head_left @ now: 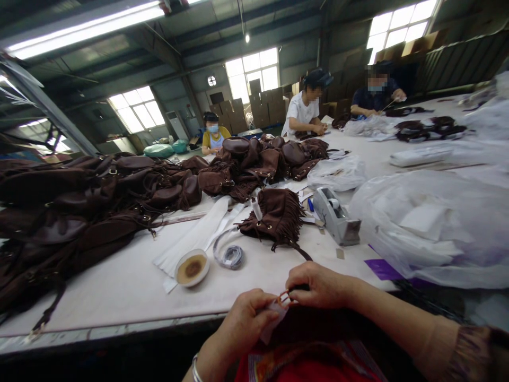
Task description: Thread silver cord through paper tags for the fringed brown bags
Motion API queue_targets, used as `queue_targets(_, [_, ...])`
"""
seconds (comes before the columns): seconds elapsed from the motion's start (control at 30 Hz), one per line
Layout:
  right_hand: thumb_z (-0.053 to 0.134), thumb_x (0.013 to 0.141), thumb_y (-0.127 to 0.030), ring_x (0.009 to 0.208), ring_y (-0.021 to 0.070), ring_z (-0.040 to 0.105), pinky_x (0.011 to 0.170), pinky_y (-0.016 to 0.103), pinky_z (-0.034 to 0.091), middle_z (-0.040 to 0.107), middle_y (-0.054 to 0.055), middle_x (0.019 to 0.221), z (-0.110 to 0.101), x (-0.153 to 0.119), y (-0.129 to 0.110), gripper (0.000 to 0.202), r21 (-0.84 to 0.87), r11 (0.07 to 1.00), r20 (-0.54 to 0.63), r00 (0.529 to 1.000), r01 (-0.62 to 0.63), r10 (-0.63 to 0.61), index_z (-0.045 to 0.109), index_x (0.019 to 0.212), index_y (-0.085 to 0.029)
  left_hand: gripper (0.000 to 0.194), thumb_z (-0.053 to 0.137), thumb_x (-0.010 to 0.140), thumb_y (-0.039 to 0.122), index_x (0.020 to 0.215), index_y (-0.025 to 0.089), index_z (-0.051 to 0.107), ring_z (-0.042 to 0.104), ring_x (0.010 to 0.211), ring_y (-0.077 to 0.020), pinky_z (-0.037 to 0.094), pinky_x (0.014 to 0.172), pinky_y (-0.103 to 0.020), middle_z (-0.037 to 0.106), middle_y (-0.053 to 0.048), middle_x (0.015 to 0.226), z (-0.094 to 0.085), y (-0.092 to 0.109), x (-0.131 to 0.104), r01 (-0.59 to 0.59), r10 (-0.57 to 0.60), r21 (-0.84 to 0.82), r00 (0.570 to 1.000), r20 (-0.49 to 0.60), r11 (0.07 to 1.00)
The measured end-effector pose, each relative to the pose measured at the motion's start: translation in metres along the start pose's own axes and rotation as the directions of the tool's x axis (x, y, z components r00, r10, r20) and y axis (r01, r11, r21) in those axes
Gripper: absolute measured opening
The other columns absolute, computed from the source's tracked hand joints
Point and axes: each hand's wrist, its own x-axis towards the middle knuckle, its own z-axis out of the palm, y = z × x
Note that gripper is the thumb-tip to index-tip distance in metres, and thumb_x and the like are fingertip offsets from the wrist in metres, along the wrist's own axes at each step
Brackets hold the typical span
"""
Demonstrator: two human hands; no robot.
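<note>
At the table's near edge, my left hand pinches a piece of white tissue. My right hand is closed beside it, its fingers on a dark strap. Between the hands is a gold-coloured metal buckle, touching the tissue. The strap's far end is lost in the dark below. Beyond my hands lies a brown fringed bag, with a small white bottle on it.
A bowl of brownish stuff and a coiled tape lie ahead. At right are a grey tape dispenser and a large clear plastic bag. Brown bags are heaped at left. Several people work across the table.
</note>
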Motion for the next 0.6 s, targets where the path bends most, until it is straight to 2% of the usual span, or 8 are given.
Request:
queue_targets(0.13, [0.06, 0.085, -0.019, 0.07, 0.0124, 0.06, 0.066, 0.022, 0.04, 0.07, 0.003, 0.079, 0.004, -0.001, -0.001, 0.015, -0.097, 0.994, -0.009, 0.999, 0.041, -0.042, 0.075, 0.088, -0.018, 0.018, 0.059, 0.083, 0.019, 0.088, 0.019, 0.077, 0.057, 0.079, -0.0148, 0.037, 0.071, -0.023, 0.067, 0.001, 0.08, 0.004, 0.0, 0.001, -0.011, 0.01, -0.008, 1.0, -0.03, 1.0])
queue_targets(0.3, [0.06, 0.089, -0.024, 0.072, 0.0146, 0.061, 0.068, 0.025, 0.039, 0.07, 0.003, 0.081, 0.007, 0.0, -0.007, 0.014, -0.242, 0.969, -0.009, 0.998, 0.052, -0.056, 0.073, 0.087, -0.019, 0.025, 0.058, 0.09, 0.033, 0.087, 0.018, 0.077, 0.058, 0.077, -0.0162, 0.038, 0.069, -0.025, 0.069, -0.001, 0.078, 0.006, 0.0, 0.008, 0.016, -0.014, 0.018, 0.997, -0.078, 1.0])
queue_targets(0.5, [0.059, 0.09, -0.023, 0.083, 0.0178, 0.063, 0.075, 0.027, 0.042, 0.07, 0.005, 0.089, -0.001, 0.007, -0.005, 0.015, -0.265, 0.964, 0.034, 0.999, 0.022, -0.014, 0.072, 0.096, -0.019, 0.027, 0.053, 0.091, 0.027, 0.077, 0.021, 0.074, 0.059, 0.077, -0.0154, 0.039, 0.071, -0.026, 0.064, -0.002, 0.079, 0.003, 0.008, 0.027, -0.043, 0.074, 0.273, 0.992, -0.104, 0.961])
queue_targets(0.6, [0.062, 0.089, -0.025, 0.087, 0.0177, 0.063, 0.078, 0.025, 0.044, 0.07, 0.005, 0.093, 0.002, 0.007, 0.005, 0.017, -0.253, 0.967, 0.035, 0.999, 0.015, -0.007, 0.073, 0.101, -0.019, 0.026, 0.053, 0.091, 0.025, 0.076, 0.02, 0.074, 0.062, 0.079, -0.0172, 0.04, 0.07, -0.027, 0.066, -0.004, 0.083, 0.006, -0.002, 0.037, -0.029, 0.09, 0.444, 0.989, -0.117, 0.895])
